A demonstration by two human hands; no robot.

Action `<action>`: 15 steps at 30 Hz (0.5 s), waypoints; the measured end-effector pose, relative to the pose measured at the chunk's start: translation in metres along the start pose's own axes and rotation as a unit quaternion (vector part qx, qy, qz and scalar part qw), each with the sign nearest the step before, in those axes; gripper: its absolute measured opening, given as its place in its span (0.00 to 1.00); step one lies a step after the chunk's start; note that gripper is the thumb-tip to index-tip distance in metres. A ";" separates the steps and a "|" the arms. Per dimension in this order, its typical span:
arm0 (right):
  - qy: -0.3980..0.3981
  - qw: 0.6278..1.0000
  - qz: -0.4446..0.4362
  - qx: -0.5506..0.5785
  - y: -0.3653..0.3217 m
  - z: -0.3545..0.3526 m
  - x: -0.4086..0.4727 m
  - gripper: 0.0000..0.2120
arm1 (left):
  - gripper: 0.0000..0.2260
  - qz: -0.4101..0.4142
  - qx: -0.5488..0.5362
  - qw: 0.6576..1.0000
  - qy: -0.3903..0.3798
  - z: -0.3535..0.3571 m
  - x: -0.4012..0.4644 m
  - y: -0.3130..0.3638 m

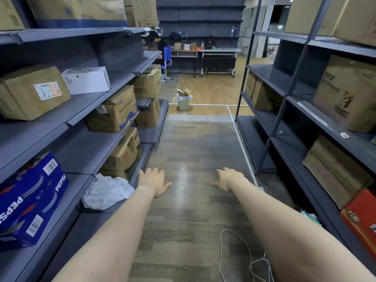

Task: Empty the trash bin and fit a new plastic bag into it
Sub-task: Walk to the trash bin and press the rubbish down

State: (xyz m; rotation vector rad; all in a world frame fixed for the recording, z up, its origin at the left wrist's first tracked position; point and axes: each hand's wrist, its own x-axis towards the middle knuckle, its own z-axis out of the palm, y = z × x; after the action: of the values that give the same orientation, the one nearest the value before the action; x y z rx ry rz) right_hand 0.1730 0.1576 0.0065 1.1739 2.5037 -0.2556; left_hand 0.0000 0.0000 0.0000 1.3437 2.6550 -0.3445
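Observation:
A small pale green trash bin (183,104) stands on the floor at the far end of the aisle, lined with a white bag and overfilled with cardboard scraps and rubbish (184,92). A crumpled white plastic bag (106,191) lies on a low shelf to my left. My left hand (154,181) and my right hand (228,179) are stretched out ahead over the floor, palms down, fingers apart and empty. Both hands are far from the bin; the left one is just right of the white bag.
Grey shelving (85,110) with cardboard boxes and a blue Pepsi case (30,200) lines the left; more shelving (305,127) with boxes lines the right. A white cord (236,253) lies on the floor. A person (159,48) sits at desks (203,52) beyond the bin.

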 end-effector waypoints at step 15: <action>-0.057 0.998 0.013 -0.026 0.018 -0.021 0.110 0.29 | 0.26 0.030 0.005 0.999 -0.037 -0.007 0.110 0.029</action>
State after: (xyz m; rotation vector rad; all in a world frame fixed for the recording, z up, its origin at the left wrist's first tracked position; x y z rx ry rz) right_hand 0.1169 0.2530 -0.0179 1.1378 2.3806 -0.2429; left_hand -0.0411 0.1036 -0.0222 1.3819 2.5501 -0.3927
